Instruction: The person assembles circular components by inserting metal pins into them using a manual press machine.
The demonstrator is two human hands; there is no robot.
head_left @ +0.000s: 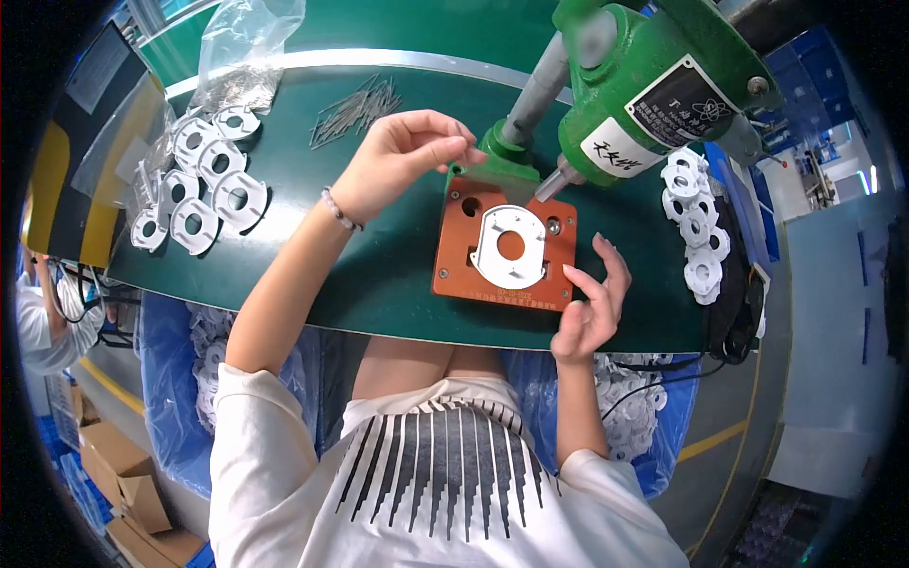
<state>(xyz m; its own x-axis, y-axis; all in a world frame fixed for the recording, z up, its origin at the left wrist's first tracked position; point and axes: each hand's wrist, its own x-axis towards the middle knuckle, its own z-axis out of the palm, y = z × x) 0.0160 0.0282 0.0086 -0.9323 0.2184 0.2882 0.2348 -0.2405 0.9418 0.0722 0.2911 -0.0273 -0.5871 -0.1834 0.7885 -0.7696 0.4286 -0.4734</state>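
A white plastic ring-shaped part lies flat on the orange fixture plate, under the tip of the green hand press. My left hand is raised over the plate's far left corner, thumb and fingertips pinched together. Whatever is in that pinch is too small to make out. Beside the plate's near right corner is my right hand, fingers curved and apart, holding nothing; its fingertips are close to the plate's edge. Behind my left hand, a loose pile of thin metal pins lies on the green table.
Several white parts are spread at the left, near a clear plastic bag of pins. More white parts are lined up at the right. Blue-lined bins of parts stand below the table edge. A cable hangs at right.
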